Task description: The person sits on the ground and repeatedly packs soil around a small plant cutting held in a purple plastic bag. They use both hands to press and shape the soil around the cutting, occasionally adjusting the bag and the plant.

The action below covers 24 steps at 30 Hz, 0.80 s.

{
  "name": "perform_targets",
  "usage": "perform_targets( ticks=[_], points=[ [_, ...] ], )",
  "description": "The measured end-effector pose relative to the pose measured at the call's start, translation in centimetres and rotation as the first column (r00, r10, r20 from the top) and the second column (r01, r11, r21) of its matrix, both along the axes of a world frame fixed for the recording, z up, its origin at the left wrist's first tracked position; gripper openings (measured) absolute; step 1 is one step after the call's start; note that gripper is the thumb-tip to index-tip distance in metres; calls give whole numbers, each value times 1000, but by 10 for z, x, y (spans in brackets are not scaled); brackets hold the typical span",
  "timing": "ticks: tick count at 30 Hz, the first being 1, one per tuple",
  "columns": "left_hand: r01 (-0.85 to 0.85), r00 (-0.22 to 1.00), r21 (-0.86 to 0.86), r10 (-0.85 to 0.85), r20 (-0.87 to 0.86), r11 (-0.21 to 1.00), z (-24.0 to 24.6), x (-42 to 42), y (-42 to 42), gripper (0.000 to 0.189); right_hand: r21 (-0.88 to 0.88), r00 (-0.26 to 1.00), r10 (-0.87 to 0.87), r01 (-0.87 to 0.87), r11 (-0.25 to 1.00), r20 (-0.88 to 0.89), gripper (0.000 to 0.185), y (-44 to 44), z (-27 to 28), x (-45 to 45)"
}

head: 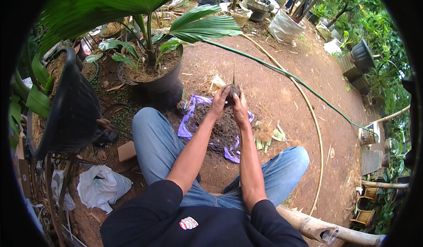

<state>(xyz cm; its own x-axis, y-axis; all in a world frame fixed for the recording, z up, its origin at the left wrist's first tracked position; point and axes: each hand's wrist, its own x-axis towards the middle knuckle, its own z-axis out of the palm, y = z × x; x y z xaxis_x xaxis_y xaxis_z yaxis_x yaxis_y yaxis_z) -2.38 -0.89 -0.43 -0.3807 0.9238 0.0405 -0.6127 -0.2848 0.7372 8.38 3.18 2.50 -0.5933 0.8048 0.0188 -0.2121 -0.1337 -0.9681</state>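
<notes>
Between both palms I hold a dark ball of soil [234,90], from whose top a thin, pointed green shoot [234,73] stands upright. My left hand [219,102] wraps the left side of the ball. On the right side, the fingers and thumb of my right hand [240,105] press against it. Below my hands lies a heap of loose dark soil [218,128] on a torn purple plastic bag [185,129] spread on the ground. The underside of the ball is partly hidden by my fingers.
A black pot with a fan palm [162,81] stands ahead on the left; a large dark planter [71,114] is nearer. A green hose [261,61] and a yellow hose [312,104] cross the dirt on the right. A white sack [100,185] and bamboo pole [317,227] lie close by.
</notes>
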Motion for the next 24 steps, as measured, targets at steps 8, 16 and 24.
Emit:
perform_targets(
  ticks=[8, 16, 24],
  points=[
    [62, 987, 149, -83, 139, 987, 3, -1, 4, 48, -142, 969, 14, -50, 989, -249, 56, 0, 7, -2],
    [-2, 999, 90, -3, 50, 996, 2, 0, 4, 50, -52, 974, -59, 49, 997, -220, 53, 2, 0, -3],
    [-53, 996, 28, 50, 73, 998, 7, 0, 5, 40, 608, 945, -262, 92, 788, 196, 66, 7, 9, 6]
  ],
)
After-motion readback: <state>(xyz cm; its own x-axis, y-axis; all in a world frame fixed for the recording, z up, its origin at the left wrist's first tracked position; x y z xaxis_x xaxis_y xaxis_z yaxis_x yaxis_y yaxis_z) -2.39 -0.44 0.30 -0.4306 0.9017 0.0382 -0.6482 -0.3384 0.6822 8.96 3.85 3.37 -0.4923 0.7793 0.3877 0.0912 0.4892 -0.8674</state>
